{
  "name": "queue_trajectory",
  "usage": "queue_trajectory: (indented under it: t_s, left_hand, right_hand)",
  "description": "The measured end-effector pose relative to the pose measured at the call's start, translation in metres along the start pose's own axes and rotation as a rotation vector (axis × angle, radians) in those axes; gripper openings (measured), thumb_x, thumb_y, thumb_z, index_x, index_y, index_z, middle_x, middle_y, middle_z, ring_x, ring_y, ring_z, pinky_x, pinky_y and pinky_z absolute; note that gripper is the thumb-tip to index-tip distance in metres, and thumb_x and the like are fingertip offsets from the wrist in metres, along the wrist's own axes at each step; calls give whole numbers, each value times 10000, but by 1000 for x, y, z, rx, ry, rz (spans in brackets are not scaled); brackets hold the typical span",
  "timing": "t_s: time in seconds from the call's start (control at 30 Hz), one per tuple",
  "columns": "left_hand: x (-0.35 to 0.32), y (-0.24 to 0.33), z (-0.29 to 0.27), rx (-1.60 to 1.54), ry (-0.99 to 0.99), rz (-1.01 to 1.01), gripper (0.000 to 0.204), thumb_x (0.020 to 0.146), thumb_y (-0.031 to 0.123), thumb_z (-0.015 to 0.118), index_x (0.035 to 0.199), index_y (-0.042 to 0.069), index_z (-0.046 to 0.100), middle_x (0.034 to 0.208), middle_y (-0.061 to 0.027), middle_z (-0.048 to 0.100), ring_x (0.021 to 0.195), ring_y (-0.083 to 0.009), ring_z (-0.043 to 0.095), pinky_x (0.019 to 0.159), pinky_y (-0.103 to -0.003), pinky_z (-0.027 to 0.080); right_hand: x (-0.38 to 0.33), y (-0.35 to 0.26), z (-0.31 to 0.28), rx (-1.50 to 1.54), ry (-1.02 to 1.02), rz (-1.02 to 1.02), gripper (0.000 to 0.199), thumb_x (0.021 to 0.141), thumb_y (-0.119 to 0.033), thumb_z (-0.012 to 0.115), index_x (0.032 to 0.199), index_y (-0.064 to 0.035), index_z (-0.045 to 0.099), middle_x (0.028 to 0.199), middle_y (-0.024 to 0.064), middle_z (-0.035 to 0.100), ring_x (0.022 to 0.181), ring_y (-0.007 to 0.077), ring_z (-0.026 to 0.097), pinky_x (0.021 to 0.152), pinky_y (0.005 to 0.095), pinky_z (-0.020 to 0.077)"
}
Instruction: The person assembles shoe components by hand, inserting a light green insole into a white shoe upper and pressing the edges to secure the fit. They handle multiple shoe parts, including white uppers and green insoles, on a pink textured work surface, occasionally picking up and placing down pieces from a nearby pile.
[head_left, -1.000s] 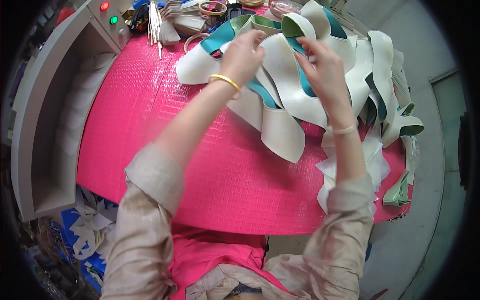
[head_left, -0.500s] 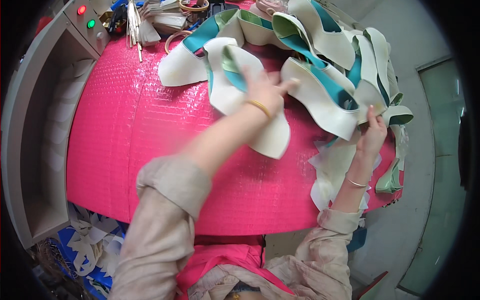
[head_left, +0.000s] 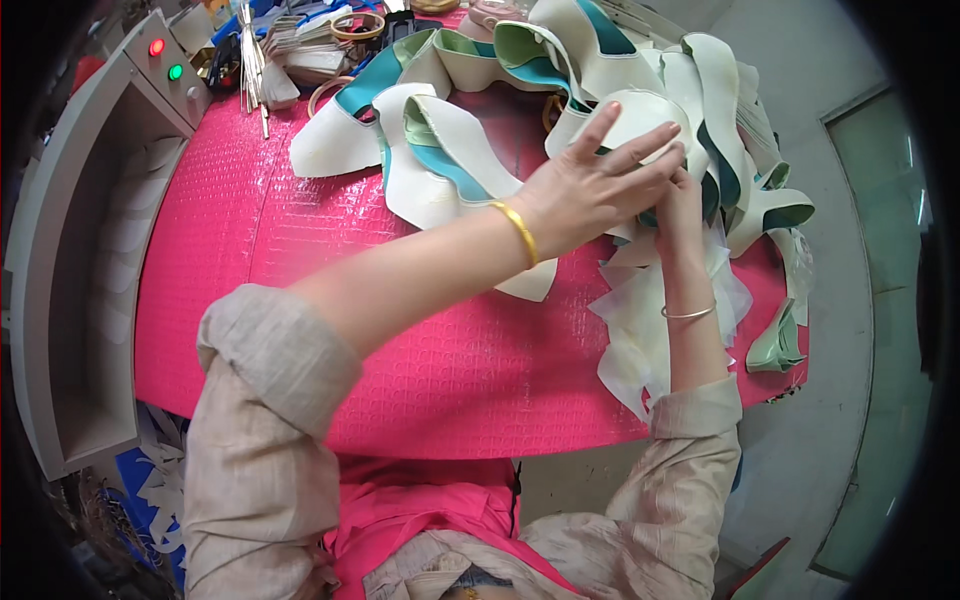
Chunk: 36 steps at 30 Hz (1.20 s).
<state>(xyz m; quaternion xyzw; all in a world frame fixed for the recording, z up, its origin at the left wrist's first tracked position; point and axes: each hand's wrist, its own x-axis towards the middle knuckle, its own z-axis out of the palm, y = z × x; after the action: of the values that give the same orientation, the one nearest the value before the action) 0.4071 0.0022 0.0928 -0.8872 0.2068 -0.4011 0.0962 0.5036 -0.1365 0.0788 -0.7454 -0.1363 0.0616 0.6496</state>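
Observation:
My left hand (head_left: 612, 185) reaches across to the right, fingers spread over a white shoe upper piece (head_left: 648, 118) at the far right of the table. Right beside it, my right hand (head_left: 680, 212) appears to grip the near end of that piece; its fingertips are partly hidden behind the left hand. Around both hands lie several more curved white shoe uppers, lined in teal and mint green. One of these uppers (head_left: 400, 185) rests left of my hands, its lower part passing behind my left wrist.
A pink covered table (head_left: 420, 380) spreads before me. Translucent white sheets (head_left: 635, 330) lie under my right forearm, and a mint green bundle (head_left: 775, 340) sits at the right edge. On the left stands a grey machine housing (head_left: 75, 250) with lit buttons; tools and strips (head_left: 310, 45) crowd the back.
My left hand has moved right, off the left upper and onto the piece by my right hand. The right hand has shifted left, bringing the two hands together. The view has shifted slightly.

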Motion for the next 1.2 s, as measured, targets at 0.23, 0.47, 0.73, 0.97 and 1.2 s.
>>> queue_trajectory:
  t_s: [0.23, 0.47, 0.73, 0.97, 1.2]
  left_hand:
    - [-2, 20, 18, -89, 93, -127, 381, 743, 178, 548, 1121, 143, 511, 1081, -74, 525, 1178, -197, 423, 1053, -493, 205]
    - [-18, -53, 26, 18, -210, -66, 280, 727, 106, 551, 996, 29, 542, 859, -59, 622, 788, -166, 627, 651, -254, 497]
    - [-92, -117, 1, -183, -471, -372, 600, 714, 95, 539, 1288, 70, 369, 1029, -155, 576, 997, -300, 540, 950, -382, 361]
    - [69, -41, 0, -1511, -352, -345, 580, 858, 227, 398, 1401, 120, 223, 1382, -135, 345, 1276, -238, 315, 1037, -317, 252]
    - [76, 4, 106, -747, -820, -108, 426, 880, 390, 385, 1299, 322, 418, 1444, 69, 235, 1347, -297, 145, 975, -696, 79]
  right_hand:
    - [15, -7, -12, 113, -78, 52, 169, 840, -173, 610, 850, -4, 618, 752, -5, 594, 612, 40, 513, 540, 200, 420]
    - [45, 4, -44, 277, 173, 27, 193, 823, -116, 616, 955, 23, 599, 858, 62, 614, 732, 118, 579, 657, 249, 475]
    - [21, -15, -111, 465, -31, 111, 275, 891, -149, 513, 1136, -25, 501, 1104, 78, 564, 1012, 184, 554, 871, 310, 457]
    - [-67, 4, -80, -288, -312, -187, 71, 752, 1, 547, 821, 7, 533, 752, 17, 475, 709, 100, 442, 638, 230, 385]
    - [-110, -21, -85, -505, -286, -545, 230, 760, 49, 554, 986, 13, 573, 938, 157, 597, 831, 292, 588, 735, 338, 452]
